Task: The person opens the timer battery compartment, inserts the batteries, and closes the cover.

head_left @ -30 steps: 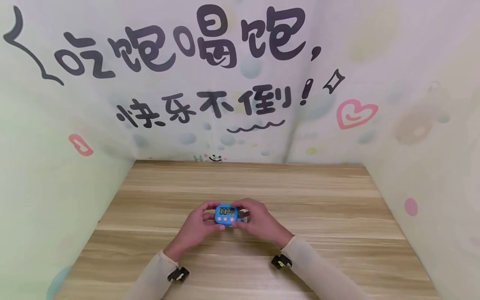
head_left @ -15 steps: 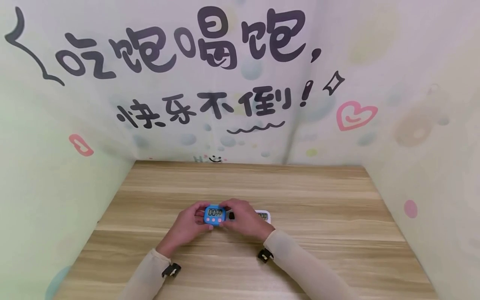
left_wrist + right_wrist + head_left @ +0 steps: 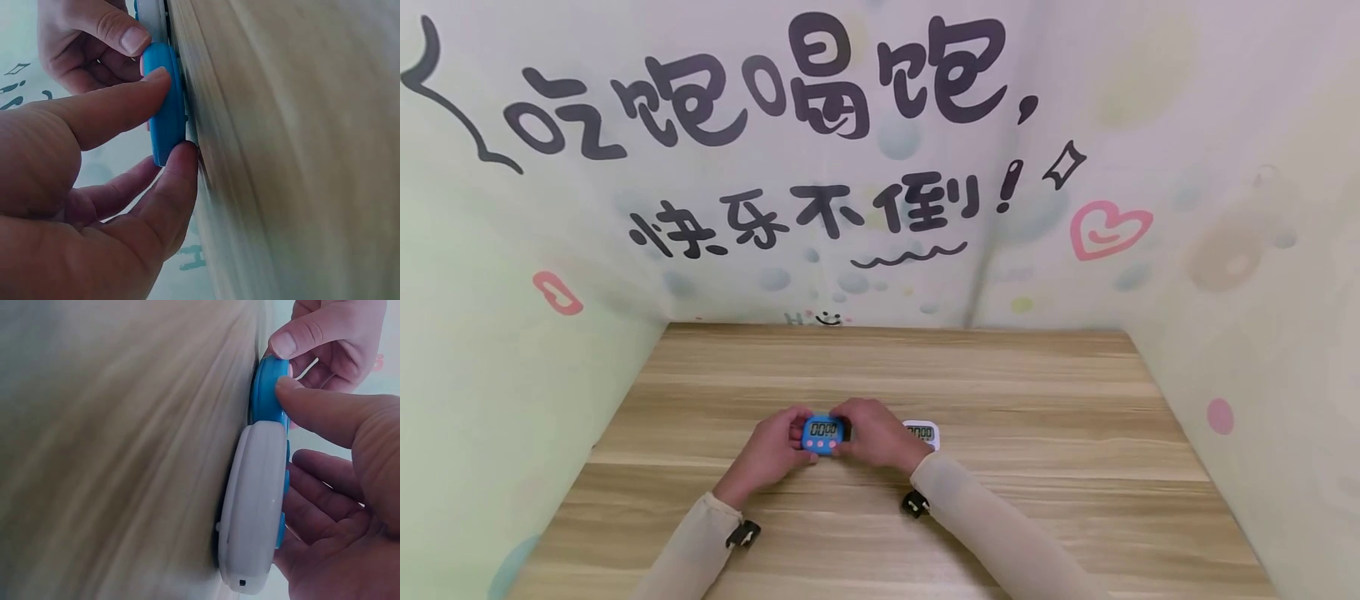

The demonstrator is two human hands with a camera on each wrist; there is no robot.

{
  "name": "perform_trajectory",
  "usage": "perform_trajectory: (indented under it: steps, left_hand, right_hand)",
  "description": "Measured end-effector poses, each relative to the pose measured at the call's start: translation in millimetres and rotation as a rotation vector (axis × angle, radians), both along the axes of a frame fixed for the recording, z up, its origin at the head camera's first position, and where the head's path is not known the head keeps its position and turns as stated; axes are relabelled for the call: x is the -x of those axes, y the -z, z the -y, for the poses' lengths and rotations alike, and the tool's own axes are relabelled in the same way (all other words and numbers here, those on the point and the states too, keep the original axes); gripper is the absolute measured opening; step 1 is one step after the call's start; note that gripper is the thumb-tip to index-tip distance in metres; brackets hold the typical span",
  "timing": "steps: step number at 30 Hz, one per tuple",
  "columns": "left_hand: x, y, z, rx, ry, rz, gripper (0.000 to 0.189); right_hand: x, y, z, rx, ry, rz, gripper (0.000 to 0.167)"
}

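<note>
A blue digital timer (image 3: 822, 433) with a grey display and pink buttons lies flat at the tabletop, its screen facing up and showing zeros. My left hand (image 3: 763, 456) grips its left side between thumb and fingers. At its right side my right hand (image 3: 877, 437) pinches the edge, with the thumb on the front in the right wrist view. A white digital timer (image 3: 923, 433) sits on the table to the right, partly hidden by the right hand and wrist. Blue buttons on the white timer (image 3: 253, 500) show in the right wrist view.
The wood-grain table (image 3: 1037, 400) stretches around both timers. A printed cloth wall (image 3: 737, 287) with large dark lettering rises behind it, and pale panels (image 3: 1247, 333) flank both sides.
Both hands have shifted left with the blue timer, mostly in the first half second. More of the white timer, earlier mostly covered by the right hand, has come into sight.
</note>
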State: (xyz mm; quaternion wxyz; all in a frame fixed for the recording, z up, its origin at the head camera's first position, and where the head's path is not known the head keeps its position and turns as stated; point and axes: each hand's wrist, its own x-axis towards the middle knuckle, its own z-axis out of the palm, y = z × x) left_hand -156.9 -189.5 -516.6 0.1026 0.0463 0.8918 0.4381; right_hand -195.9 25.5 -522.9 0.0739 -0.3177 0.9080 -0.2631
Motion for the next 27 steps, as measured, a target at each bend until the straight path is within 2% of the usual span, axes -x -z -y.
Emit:
perform_trajectory:
  steps: [7, 12, 17, 22, 24, 27]
  left_hand:
    - [2.2, -0.8, -1.5, 0.066, 0.009, 0.017, 0.066]
    - [3.4, 0.9, -0.8, 0.071, 0.017, 0.019, 0.067]
    - [3.6, -0.2, 0.5, 0.064, 0.042, 0.011, 0.068]
    - [2.7, -1.6, 0.1, 0.050, 0.040, 0.023, 0.064]
    - [2.1, -2.3, -1.2, 0.070, 0.035, 0.006, 0.061]
    - [0.5, -5.1, -3.7, 0.136, 0.036, -0.056, 0.059]
  right_hand:
    - [0.2, -3.5, 0, -0.016, -0.002, 0.027, 0.056]
    - [0.9, -3.7, -1, -0.016, -0.011, 0.040, 0.056]
    - [2.4, -2.4, -7, 0.039, -0.014, 0.064, 0.054]
    - [2.6, -2.8, -20, 0.115, -0.001, 0.065, 0.048]
    - [1.3, -7.0, -27, 0.135, 0.018, 0.064, 0.047]
    - [-0.9, -15.1, -43, 0.154, 0.063, 0.047, 0.048]
